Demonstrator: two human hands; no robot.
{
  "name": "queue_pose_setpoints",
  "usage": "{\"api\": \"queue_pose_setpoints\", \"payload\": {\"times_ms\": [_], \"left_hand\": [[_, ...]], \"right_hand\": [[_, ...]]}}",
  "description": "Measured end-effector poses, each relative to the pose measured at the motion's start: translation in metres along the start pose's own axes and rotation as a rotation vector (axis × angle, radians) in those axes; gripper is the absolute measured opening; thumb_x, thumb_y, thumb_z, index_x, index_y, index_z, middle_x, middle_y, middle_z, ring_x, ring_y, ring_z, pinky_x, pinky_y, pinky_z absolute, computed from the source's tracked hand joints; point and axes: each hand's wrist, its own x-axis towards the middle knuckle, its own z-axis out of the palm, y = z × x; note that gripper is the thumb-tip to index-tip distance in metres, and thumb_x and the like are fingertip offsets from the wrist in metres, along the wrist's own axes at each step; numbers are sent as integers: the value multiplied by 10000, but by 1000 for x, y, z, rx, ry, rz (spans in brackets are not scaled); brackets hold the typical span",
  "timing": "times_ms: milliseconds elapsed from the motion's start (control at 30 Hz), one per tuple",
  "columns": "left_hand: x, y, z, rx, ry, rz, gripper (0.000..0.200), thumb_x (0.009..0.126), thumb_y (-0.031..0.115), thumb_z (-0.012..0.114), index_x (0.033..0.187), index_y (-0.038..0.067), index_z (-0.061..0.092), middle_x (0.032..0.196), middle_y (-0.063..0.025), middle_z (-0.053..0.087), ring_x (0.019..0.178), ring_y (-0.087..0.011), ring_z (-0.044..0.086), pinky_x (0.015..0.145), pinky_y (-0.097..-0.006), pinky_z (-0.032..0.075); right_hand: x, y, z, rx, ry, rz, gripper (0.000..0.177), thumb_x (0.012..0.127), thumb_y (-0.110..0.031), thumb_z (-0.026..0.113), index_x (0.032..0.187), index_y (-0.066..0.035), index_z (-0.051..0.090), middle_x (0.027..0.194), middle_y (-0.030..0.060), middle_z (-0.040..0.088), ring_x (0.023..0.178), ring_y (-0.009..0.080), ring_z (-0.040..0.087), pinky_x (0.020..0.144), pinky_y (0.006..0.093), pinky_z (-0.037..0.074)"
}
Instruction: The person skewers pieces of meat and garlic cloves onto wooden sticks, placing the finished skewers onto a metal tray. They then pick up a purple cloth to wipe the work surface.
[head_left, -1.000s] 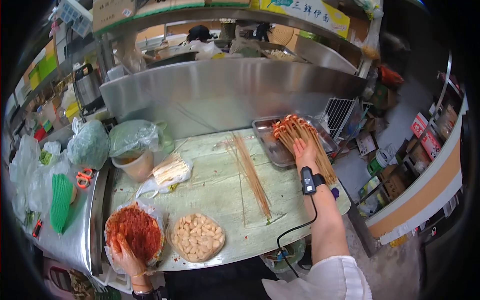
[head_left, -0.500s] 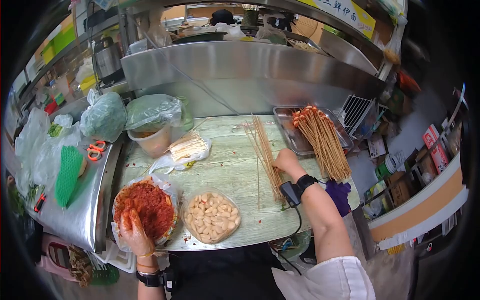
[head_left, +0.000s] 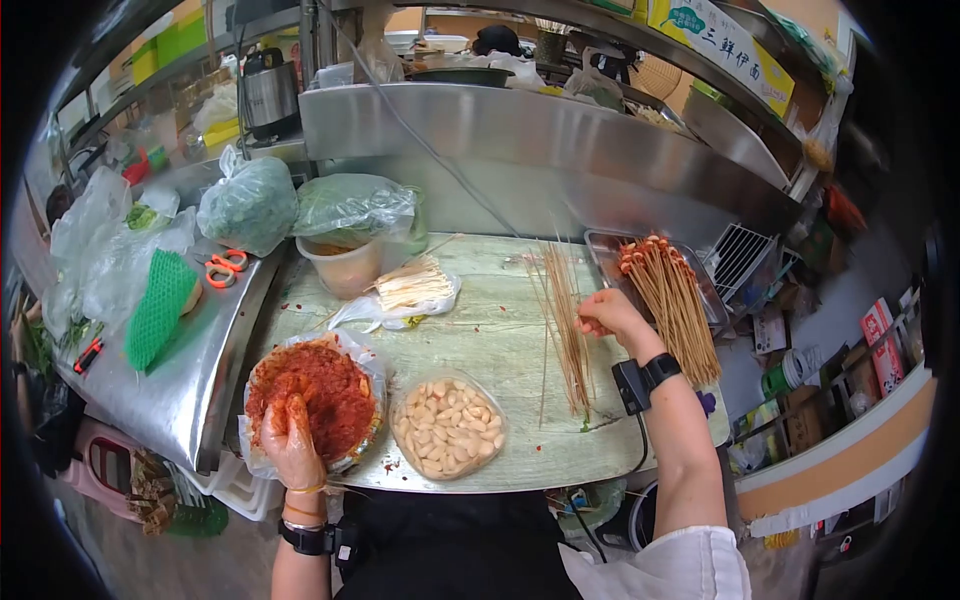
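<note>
My left hand (head_left: pixel 290 448) is over the bowl of red chili paste (head_left: pixel 335 390), its fingers smeared red and drawn together; whatever they may hold is hidden by the paste. To the right of that bowl stands a clear container of pale, clove-like pieces (head_left: pixel 448 425). My right hand (head_left: pixel 612 314) hovers just right of a loose bunch of thin wooden skewers (head_left: pixel 565 320), thumb and fingers pinched. Whether a skewer is between them I cannot make out. Further right, a metal tray (head_left: pixel 603 262) carries many skewers with red-coated pieces (head_left: pixel 655 255) on their far ends.
Behind the paste sit a bag of white enoki-like strands (head_left: pixel 415 285) and a plastic-covered tub (head_left: pixel 342 268). On the steel counter at left are orange-handled scissors (head_left: pixel 226 266), a green mesh sleeve (head_left: pixel 160 310) and bagged greens (head_left: pixel 248 205). A steel panel (head_left: pixel 520 130) bounds the table's back.
My right hand has lifted off the loose skewers and moved slightly back from them. My left hand remains at the paste, its fingers more curled. The whole view has shifted a little.
</note>
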Motion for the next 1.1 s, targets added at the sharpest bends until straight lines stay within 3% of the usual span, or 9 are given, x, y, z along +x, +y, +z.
{"api": "queue_pose_setpoints", "payload": {"times_ms": [200,367,467,567,633,733,833,900,1100], "left_hand": [[-2,11,5,115,6,48,207,910,77,534,1063,-51,591,1003,-74,623,888,-119,559,783,-245,454],[-2,15,8,151,12,43,205,905,77,540,1066,-39,593,1006,-71,625,899,-128,566,795,-256,458],[-3,18,11,184,54,71,141,900,75,542,988,-14,607,964,-60,632,874,-135,568,789,-269,460],[-4,25,9,233,21,12,146,882,77,544,970,-10,622,891,-94,640,815,-193,584,760,-317,468],[1,-8,-6,611,-14,320,155,870,100,566,954,-9,637,912,-102,650,814,-204,601,752,-323,485],[-1,16,2,211,-18,41,149,868,68,577,978,-17,631,973,-87,654,868,-145,595,776,-284,487],[2,1,-1,37,-41,-37,183,886,40,553,1047,-26,611,999,-77,652,900,-126,587,806,-272,478],[6,2,-7,-37,-66,-47,193,895,36,541,1065,-32,600,1019,-77,650,920,-129,588,821,-269,474],[24,33,-21,-206,-197,-126,258,924,53,499,1154,-54,547,1064,-98,638,930,-148,610,858,-269,476]], "right_hand": [[48,-25,-1,8,36,-127,137,845,-131,570,773,-25,615,686,14,637,524,54,530,475,201,409],[33,-42,7,117,-44,-69,108,853,-151,567,824,-48,563,699,13,595,577,98,593,546,229,495],[5,-36,13,308,20,-211,131,861,-179,532,829,-52,537,696,46,585,577,144,617,522,260,522],[-28,-34,18,463,-146,-453,105,900,-150,479,889,-76,553,794,24,581,625,111,578,570,242,491],[-62,-41,43,519,-28,-502,119,914,-181,492,904,-82,558,814,-9,566,657,92,555,608,227,452],[-89,-38,72,464,72,-649,160,944,-219,474,899,-83,545,770,-15,528,602,69,492,534,217,404],[-105,-38,95,521,93,-734,170,958,-212,461,905,-65,526,746,-15,498,562,59,444,483,205,359],[-111,-36,104,561,323,-854,168,961,-191,457,906,-42,510,704,-6,476,520,58,413,457,197,331],[-139,-39,107,534,209,-812,148,952,-161,458,893,-31,497,635,28,470,524,88,482,475,222,436]]}}
